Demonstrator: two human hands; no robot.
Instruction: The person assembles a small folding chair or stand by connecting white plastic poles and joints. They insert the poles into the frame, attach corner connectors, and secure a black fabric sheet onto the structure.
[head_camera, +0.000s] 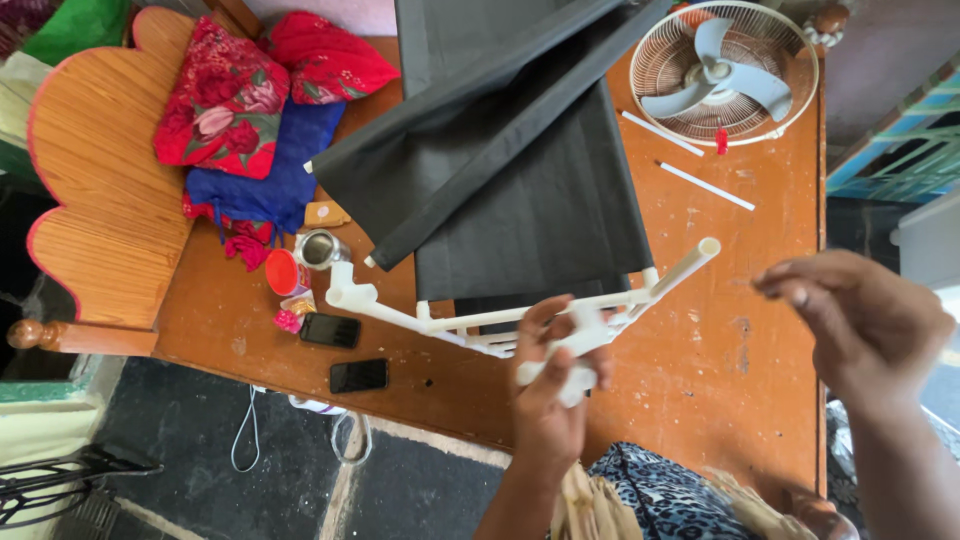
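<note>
My left hand (550, 385) grips a white plastic pipe frame (480, 325) at a joint near its middle, holding it above the wooden bed board (720, 340). The frame's arms reach left to an elbow piece and up right to an open pipe end. My right hand (865, 320) hovers to the right of the frame, fingers loosely curled and pinched, with nothing visible in them. Black fabric panels (510, 160) lie spread behind the frame.
A table fan (725, 70) lies flat at the far right, with two loose white rods (705, 185) beside it. Red and blue cushions (240, 110), a steel cup (320, 250), a red lid and two dark phones (345, 350) sit at the left.
</note>
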